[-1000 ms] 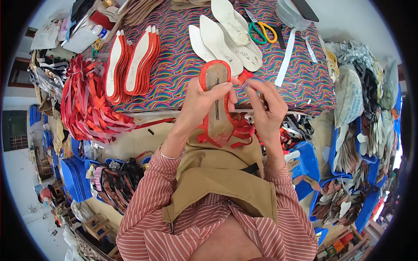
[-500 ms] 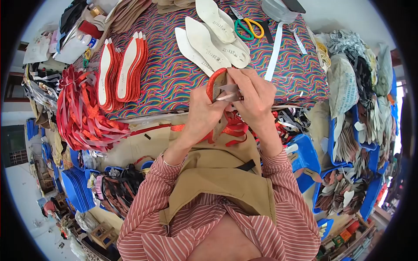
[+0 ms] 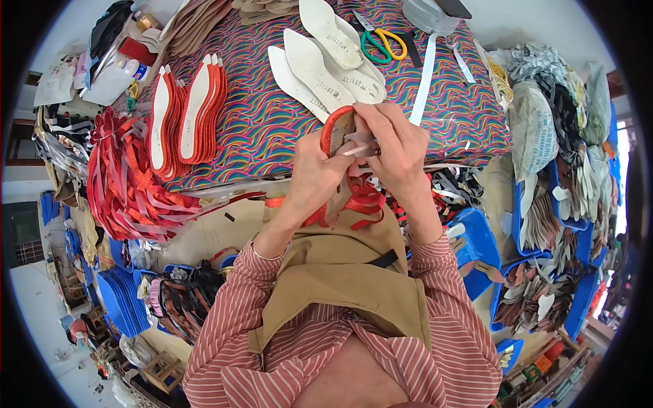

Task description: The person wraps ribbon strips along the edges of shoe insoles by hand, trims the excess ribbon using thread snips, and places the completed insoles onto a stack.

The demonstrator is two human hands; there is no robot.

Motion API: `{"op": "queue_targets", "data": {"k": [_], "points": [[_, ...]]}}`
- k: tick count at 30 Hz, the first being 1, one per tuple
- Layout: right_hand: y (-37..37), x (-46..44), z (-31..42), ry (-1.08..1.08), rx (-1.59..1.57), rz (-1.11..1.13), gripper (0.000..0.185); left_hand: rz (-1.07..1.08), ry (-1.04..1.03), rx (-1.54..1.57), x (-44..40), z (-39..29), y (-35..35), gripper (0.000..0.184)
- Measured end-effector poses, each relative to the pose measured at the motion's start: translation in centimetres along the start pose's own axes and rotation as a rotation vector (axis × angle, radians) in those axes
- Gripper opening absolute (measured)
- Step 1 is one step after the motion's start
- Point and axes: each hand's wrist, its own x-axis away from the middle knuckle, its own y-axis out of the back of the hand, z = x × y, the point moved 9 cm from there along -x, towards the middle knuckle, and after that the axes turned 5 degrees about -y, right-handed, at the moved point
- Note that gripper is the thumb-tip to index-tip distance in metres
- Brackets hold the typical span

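Near the table's front edge, my left hand [image 3: 316, 173] is closed around an insole [image 3: 343, 128] with a glittery red strip [image 3: 329, 124] along its curved edge. My right hand [image 3: 400, 146] pinches at the insole's other side, fingers bent over it. Between the hands sits a small shiny grey piece [image 3: 364, 147]; I cannot make out what it is. Loose red ribbon [image 3: 364, 204] hangs below onto the apron. White insoles [image 3: 323, 71] lie fanned out just beyond my hands.
Red-edged insoles [image 3: 197, 112] stand in two stacks at left, beside a heap of red ribbons [image 3: 132, 187]. Scissors [image 3: 384, 46], a white strip [image 3: 424, 81] and a clear tub [image 3: 430, 17] lie at the back right. Blue bins [image 3: 469, 248] flank my lap.
Both hands stay on the insole, with the fingers and the grey piece shifting slightly. The table and its contents move slightly left in view.
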Motion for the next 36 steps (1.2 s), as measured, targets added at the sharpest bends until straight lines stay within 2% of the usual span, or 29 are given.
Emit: {"op": "queue_targets", "data": {"k": [4, 9, 14, 18, 24, 28, 34, 36], "points": [[-0.1, 0.1, 0.5, 0.083, 0.061, 0.022, 0.041, 0.059, -0.009, -0.044, -0.1, 0.7, 0.0, 0.013], [-0.6, 0.8, -0.8, -0.009, -0.063, 0.030, 0.042, 0.123, 0.030, -0.123, -0.1, 1.5, -0.5, 0.014], [0.1, 0.4, -1.2, -0.117, -0.217, -0.019, 0.040, 0.058, 0.071, 0.067, 0.0, 2.0, -0.8, 0.005], [-0.3, 0.1, -0.9, 0.073, -0.047, 0.159, 0.035, 0.055, 0.090, 0.038, -0.2, 1.8, -0.5, 0.004], [-0.7, 0.0, 0.3, 0.212, 0.111, 0.129, 0.036, 0.171, 0.045, -0.069, -0.3, 2.1, -1.0, 0.017], [-0.6, 0.9, -0.1, 0.115, 0.116, -0.057, 0.037, 0.050, -0.064, -0.076, -0.5, 0.7, -0.7, 0.005], [0.6, 0.1, -1.0, -0.081, -0.196, -0.104, 0.022, 0.101, 0.061, 0.088, -0.5, 1.3, -1.0, 0.007], [0.1, -0.2, -3.9, -0.409, -0.516, -0.024, 0.013, 0.137, 0.142, 0.169, -0.5, 1.0, -1.1, 0.007]]}}
